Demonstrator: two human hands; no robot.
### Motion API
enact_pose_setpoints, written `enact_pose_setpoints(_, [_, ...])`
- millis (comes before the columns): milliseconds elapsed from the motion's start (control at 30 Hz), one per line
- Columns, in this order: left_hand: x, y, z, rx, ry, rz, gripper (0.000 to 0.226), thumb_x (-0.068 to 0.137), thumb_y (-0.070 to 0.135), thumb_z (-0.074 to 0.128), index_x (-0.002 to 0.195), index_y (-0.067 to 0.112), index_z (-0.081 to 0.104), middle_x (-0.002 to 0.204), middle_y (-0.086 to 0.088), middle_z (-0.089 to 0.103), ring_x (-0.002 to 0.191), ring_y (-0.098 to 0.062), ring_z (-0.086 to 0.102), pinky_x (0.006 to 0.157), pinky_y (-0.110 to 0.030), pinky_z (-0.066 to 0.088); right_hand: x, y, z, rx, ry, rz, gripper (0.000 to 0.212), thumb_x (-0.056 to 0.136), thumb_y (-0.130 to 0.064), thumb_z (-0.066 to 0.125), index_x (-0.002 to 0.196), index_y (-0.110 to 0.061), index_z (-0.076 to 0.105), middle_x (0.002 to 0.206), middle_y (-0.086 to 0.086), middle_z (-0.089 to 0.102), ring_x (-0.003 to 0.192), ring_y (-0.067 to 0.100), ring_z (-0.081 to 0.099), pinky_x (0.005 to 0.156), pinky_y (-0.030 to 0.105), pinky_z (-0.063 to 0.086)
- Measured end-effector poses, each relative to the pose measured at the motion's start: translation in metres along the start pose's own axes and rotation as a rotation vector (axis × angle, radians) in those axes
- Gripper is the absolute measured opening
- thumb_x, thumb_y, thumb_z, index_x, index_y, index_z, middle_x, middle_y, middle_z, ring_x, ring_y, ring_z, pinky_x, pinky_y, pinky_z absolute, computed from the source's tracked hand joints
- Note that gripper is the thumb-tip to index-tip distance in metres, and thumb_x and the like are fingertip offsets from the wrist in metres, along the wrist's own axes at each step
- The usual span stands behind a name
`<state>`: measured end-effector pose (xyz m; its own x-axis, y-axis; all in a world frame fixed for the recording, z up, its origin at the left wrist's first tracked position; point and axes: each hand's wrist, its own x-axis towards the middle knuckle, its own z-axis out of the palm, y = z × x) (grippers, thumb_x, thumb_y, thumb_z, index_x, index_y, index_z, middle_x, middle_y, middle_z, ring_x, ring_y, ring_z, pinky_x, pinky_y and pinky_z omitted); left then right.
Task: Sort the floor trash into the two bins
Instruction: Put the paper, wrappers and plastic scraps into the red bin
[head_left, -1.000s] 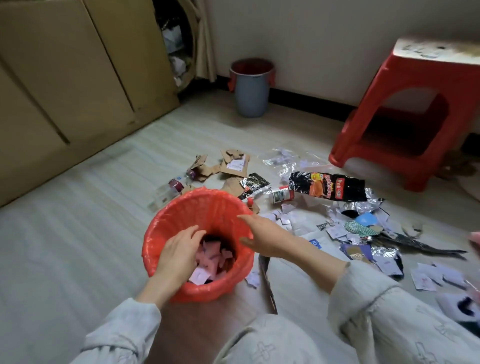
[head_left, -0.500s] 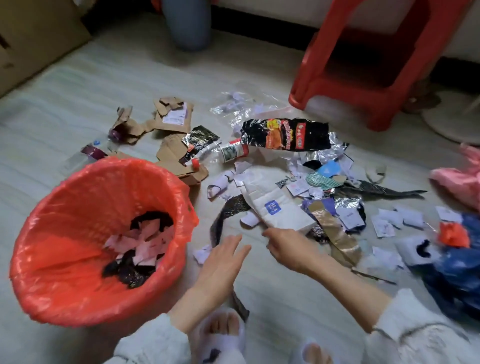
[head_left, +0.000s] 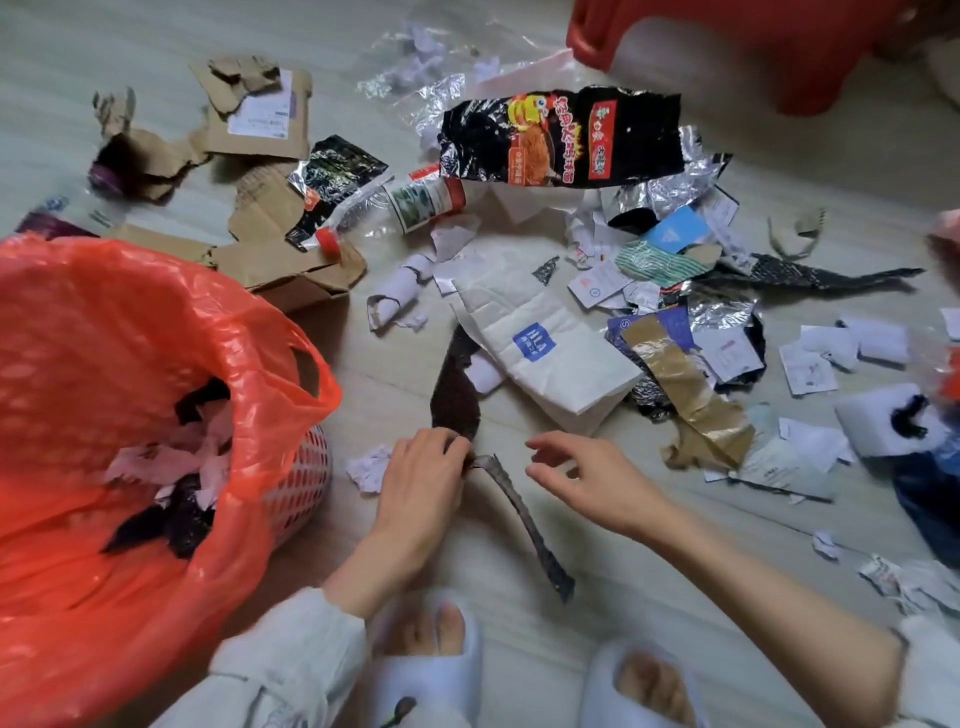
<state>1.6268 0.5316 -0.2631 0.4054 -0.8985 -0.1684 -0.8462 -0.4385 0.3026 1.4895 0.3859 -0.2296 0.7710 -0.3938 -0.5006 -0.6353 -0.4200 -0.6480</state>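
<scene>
Now reaching down, left hand (head_left: 423, 475) pinches dark strip (head_left: 511, 512) on floor.

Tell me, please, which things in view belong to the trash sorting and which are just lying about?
Part of the job:
- left hand, pinching the dark strip
- right hand, open beside it
- red-lined bin
- floor trash: noodle wrapper, plastic bottle, torn cardboard, white paper bag

Just lying about:
- red stool
- white slippers
</scene>
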Motion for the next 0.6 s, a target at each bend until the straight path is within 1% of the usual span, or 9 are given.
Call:
enact_pose_setpoints(67, [-0.006, 0.014, 0.007, -0.112, 0.024, 0.033, 0.026, 0.066, 0.019, 0.037, 0.082, 0.019, 0.057, 0.076, -0.001, 0.061, 0.071, -0.026, 0.06, 0.064, -0.03, 0.033, -0.01, 0.001, -0.002, 0.023, -0.051, 0.016, 0.053, 0.083, -0.04, 0.065, 0.13, -0.02, 0.051, 0.122, -0.003, 0.061, 0.109, 0.01, 0.056, 0.092, 0.02, 0.041])
enact_pose_setpoints(167, [-0.016, 0.026, 0.01, -0.415, -0.02, -0.059, 0.031, 0.073, 0.005, 0.045, 0.101, 0.018, 0.052, 0.09, -0.003, 0.063, 0.085, -0.024, 0.059, 0.076, -0.029, 0.039, -0.022, 0.007, 0.0, -0.195, -0.171, -0.027, 0.07, 0.079, -0.048, 0.066, 0.138, -0.02, 0.04, 0.134, -0.001, 0.05, 0.123, 0.015, 0.047, 0.103, 0.025, 0.034])
enact_pose_setpoints(233, [-0.018, 0.03, 0.006, -0.609, -0.103, -0.172, 0.037, 0.076, -0.004, 0.054, 0.108, 0.013, 0.055, 0.095, -0.002, 0.063, 0.088, -0.02, 0.059, 0.079, -0.023, 0.042, -0.028, 0.01, 0.002, -0.327, -0.146, -0.095, 0.057, 0.085, -0.043, 0.061, 0.135, -0.02, 0.045, 0.131, 0.001, 0.052, 0.123, 0.019, 0.046, 0.102, 0.027, 0.033])
enact_pose_setpoints(300, [-0.017, 0.029, 0.001, -0.708, -0.216, -0.244, 0.03, 0.076, -0.005, 0.06, 0.099, 0.013, 0.064, 0.085, 0.001, 0.063, 0.078, -0.013, 0.061, 0.075, -0.019, 0.042, -0.03, 0.009, 0.002, -0.334, -0.04, -0.148, 0.034, 0.09, -0.034, 0.056, 0.122, -0.019, 0.057, 0.118, 0.002, 0.06, 0.114, 0.021, 0.051, 0.094, 0.026, 0.035])
enact_pose_setpoints(367, [-0.014, 0.028, -0.005, -0.653, -0.411, -0.231, 0.017, 0.079, 0.002, 0.064, 0.094, 0.01, 0.068, 0.081, -0.001, 0.063, 0.075, -0.011, 0.06, 0.07, -0.019, 0.04, -0.029, 0.007, 0.002, -0.33, 0.028, -0.193, 0.025, 0.093, -0.03, 0.053, 0.111, -0.018, 0.064, 0.109, 0.001, 0.064, 0.107, 0.022, 0.053, 0.09, 0.029, 0.038])
enact_pose_setpoints(433, [-0.014, 0.024, -0.003, -0.511, -0.54, -0.189, 0.018, 0.083, 0.008, 0.062, 0.1, 0.005, 0.067, 0.094, -0.009, 0.066, 0.089, -0.019, 0.06, 0.072, -0.021, 0.038, -0.025, 0.008, 0.003, -0.354, 0.016, -0.225, 0.023, 0.092, -0.03, 0.053, 0.107, -0.018, 0.066, 0.107, 0.0, 0.065, 0.104, 0.022, 0.053, 0.089, 0.033, 0.042])
enact_pose_setpoints(467, [-0.014, 0.021, 0.0, -0.44, -0.54, -0.158, 0.021, 0.083, 0.009, 0.062, 0.104, 0.005, 0.066, 0.104, -0.011, 0.063, 0.098, -0.022, 0.058, 0.079, -0.022, 0.039, -0.023, 0.008, 0.004, -0.376, -0.002, -0.243, 0.023, 0.092, -0.03, 0.053, 0.106, -0.018, 0.067, 0.108, 0.0, 0.065, 0.104, 0.023, 0.053, 0.088, 0.034, 0.043])
enact_pose_setpoints(533, [-0.013, 0.014, 0.005, -0.263, -0.432, -0.052, 0.025, 0.08, 0.011, 0.064, 0.105, 0.009, 0.064, 0.12, -0.011, 0.052, 0.114, -0.027, 0.048, 0.094, -0.031, 0.039, -0.015, 0.01, 0.007, -0.437, -0.047, -0.263, 0.024, 0.092, -0.029, 0.053, 0.107, -0.018, 0.067, 0.111, 0.001, 0.064, 0.104, 0.025, 0.052, 0.087, 0.038, 0.044])
enact_pose_setpoints(600, [-0.007, 0.009, 0.007, -0.116, -0.264, 0.01, 0.029, 0.069, 0.01, 0.071, 0.097, 0.011, 0.064, 0.135, -0.015, 0.042, 0.127, -0.035, 0.036, 0.096, -0.042, 0.041, -0.002, 0.012, 0.01, -0.532, -0.086, -0.268, 0.024, 0.092, -0.025, 0.051, 0.108, -0.017, 0.067, 0.115, 0.003, 0.062, 0.108, 0.027, 0.051, 0.087, 0.039, 0.044])
